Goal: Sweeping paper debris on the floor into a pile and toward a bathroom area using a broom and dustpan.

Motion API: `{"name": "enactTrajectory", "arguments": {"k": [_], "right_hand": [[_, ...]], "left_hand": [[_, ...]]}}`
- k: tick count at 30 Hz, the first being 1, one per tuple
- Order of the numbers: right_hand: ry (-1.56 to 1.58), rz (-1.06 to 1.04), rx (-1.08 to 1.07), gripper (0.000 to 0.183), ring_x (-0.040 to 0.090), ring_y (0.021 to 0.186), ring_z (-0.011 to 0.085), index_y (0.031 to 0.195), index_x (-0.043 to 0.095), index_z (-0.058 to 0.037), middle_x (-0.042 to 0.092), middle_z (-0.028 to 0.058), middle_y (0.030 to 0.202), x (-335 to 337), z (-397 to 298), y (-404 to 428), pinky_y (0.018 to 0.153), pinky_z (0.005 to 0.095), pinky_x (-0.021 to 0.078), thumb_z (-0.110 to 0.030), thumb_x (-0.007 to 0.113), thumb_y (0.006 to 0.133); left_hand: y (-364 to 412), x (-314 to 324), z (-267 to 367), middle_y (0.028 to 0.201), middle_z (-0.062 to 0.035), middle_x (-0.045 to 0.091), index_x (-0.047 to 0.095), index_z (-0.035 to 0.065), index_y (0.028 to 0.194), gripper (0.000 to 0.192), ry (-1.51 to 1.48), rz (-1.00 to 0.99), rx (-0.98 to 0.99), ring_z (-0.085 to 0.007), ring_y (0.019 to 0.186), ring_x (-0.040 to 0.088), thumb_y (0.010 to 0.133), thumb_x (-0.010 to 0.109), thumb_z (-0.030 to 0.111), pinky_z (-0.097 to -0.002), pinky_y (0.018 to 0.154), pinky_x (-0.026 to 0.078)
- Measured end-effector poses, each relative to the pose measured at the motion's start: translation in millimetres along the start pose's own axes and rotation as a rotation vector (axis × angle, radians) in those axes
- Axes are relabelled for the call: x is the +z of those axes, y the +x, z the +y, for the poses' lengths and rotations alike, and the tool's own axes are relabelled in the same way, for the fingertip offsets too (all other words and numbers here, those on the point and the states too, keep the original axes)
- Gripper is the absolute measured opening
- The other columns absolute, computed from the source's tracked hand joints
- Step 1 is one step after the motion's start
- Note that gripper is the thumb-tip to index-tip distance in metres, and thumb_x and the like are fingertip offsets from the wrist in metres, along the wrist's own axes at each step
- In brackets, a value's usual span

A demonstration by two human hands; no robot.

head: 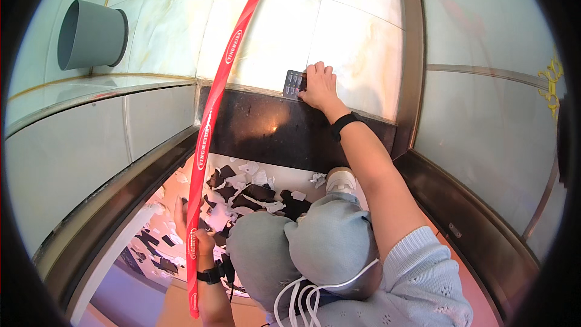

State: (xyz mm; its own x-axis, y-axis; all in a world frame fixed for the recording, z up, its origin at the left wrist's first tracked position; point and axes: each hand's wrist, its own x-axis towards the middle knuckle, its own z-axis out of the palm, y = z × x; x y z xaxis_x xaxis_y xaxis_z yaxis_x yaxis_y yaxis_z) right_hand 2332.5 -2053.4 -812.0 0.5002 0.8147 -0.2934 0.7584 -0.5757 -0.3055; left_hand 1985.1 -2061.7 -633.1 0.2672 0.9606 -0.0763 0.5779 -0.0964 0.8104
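Observation:
My right hand (321, 86) pinches the edge of a small flat black rectangular object (292, 83) that bears writing. It lies against the pale tile floor beside the dark stone threshold (272, 122). A long red pole with white lettering (222, 72) slants from the top of the view down to the lower left. My left hand (204, 241) is partly behind the pole's lower part, fingers on one side and thumb on the other; whether it grips the pole is unclear. Torn white and black scraps (258, 193) lie on the floor beyond the threshold, in front of my knees.
A grey bin (91, 35) lies at the upper left near the wall tiles. At right stands a brown-framed door with frosted panels (481, 113) and a yellow ornament. A brown door frame (113, 186) runs along the left. My shoe (340, 180) is close to the threshold.

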Motion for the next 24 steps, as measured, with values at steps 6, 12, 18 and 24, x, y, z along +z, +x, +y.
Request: {"name": "enactTrajectory", "arguments": {"k": [6,12,18,24], "right_hand": [[0.395,-0.123,-0.03,0.027,0.05,0.077,0.025,0.083,0.045,-0.0034,0.054,0.0118,0.078,-17.4,1.3,9.3,0.067,0.0361,0.0392,-0.013,0.063,0.066],[0.787,-0.698,-0.31,0.018,0.05,0.062,0.0122,0.076,0.05,-0.0015,0.052,0.0049,0.065,-42.9,-6.0,-63.7,0.058,0.0285,0.0418,-0.015,0.061,0.072],[0.196,0.121,0.044,0.039,0.042,0.092,0.0304,0.094,0.048,-0.0019,0.045,0.014,0.099,-1.6,15.6,-9.5,0.076,0.0395,0.0371,-0.021,0.065,0.065],[0.087,0.07,0.132,0.047,0.04,0.092,0.0308,0.095,0.043,0.0003,0.041,0.0167,0.1,16.8,-2.3,0.5,0.075,0.0397,0.0367,-0.022,0.068,0.063]], "left_hand": [[-4.3,7.0,-3.6,0.103,-0.0163,0.051,0.012,0.0031,0.13,0.088,-0.004,-0.012,-0.016,-0.0242,0.093,0.053,0.071,0.057,0.049,-0.0333,0.082,0.039],[-5.4,4.0,-8.6,0.103,-0.0152,0.05,0.009,0.0043,0.13,0.09,-0.047,0.037,0.042,-0.0241,0.092,0.052,0.068,0.066,0.036,-0.0345,0.082,0.039],[-0.8,5.3,2.4,0.1,-0.0158,0.05,0.011,0.0039,0.13,0.082,-0.019,0.036,0.151,-0.0247,0.091,0.052,0.072,0.064,0.026,-0.0348,0.082,0.04],[-1.4,-0.3,3.6,0.101,-0.0187,0.052,0.019,0.0032,0.127,0.075,0.069,0.012,0.187,-0.0234,0.083,0.054,0.07,0.065,0.018,-0.032,0.072,0.043]]}}
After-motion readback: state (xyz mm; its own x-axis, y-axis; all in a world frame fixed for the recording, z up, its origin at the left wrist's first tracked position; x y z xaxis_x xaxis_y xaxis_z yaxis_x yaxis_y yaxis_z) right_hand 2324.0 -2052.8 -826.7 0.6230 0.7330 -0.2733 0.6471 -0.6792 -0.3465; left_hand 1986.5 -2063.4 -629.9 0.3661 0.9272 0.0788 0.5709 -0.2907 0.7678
